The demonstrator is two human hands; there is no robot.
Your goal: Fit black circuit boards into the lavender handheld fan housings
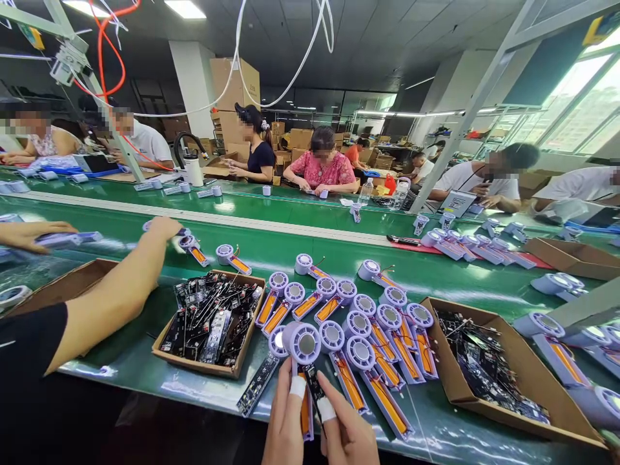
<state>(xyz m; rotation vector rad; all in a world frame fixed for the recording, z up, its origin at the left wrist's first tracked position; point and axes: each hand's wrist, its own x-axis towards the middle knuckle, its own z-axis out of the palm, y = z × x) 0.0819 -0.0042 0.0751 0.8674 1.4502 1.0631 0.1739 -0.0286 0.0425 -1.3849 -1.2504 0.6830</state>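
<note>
My left hand (285, 423) and right hand (347, 429) close on a lilac round-headed plastic housing (304, 343), its long axis running straight away from me.

Bright light is being cast on the workshop by ceiling strip lights (183, 8) and windows (576, 103), glare is being thrown along the green conveyor belt (465, 290), and the frame edges are being bowed by wide-angle distortion.
</note>
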